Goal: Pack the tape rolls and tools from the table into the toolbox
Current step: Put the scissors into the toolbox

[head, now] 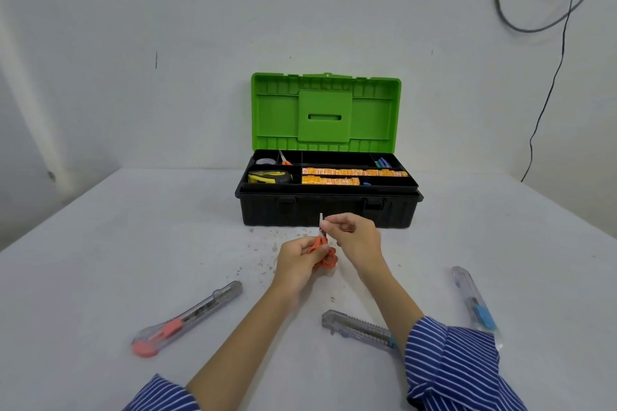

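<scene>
Cutters [188, 318] near; fingers [329, 221] pinch scissors [323, 252].

Plain workroom: bare scuffed white walls [167, 43], white table [100, 243], cables [547, 20] at upper right corner.

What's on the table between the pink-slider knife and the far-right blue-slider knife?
In the head view: both forearms and a third, clear utility knife, its butt hidden behind the right sleeve, between the pink-slider knife and the blue-slider knife.
</scene>
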